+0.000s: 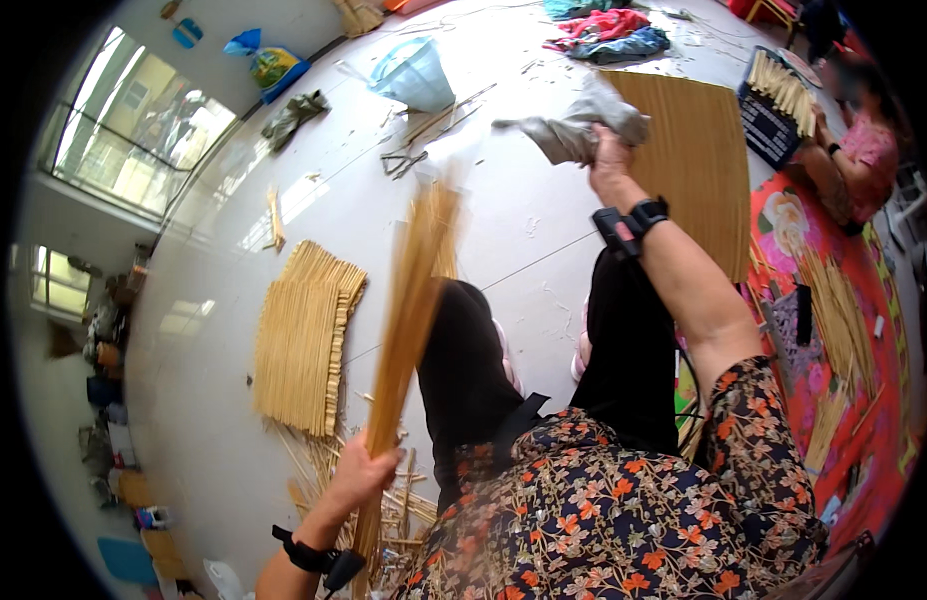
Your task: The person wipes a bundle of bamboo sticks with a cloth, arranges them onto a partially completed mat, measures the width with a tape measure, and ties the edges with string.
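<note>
My left hand (360,476) is closed around a long bundle of thin yellow-brown strips (396,375), which look like bamboo or wood. The bundle stands up from my fist and its far end is smeared by motion. In my right hand (610,157), held out ahead, a crumpled grey cloth (573,125) is gripped and hangs off to the left. Just beyond that hand stands a wide brown slatted panel (688,160). Left of my knees a thick stack of similar strips (303,340) lies on the floor.
Loose strips and scraps (408,500) litter the floor by my left arm. Ahead stand a pale blue bucket (413,75) and a pile of clothes (608,35). At right, a person in pink (868,160) sits beside a dark crate of strips (773,110) and a red floral mat (783,215).
</note>
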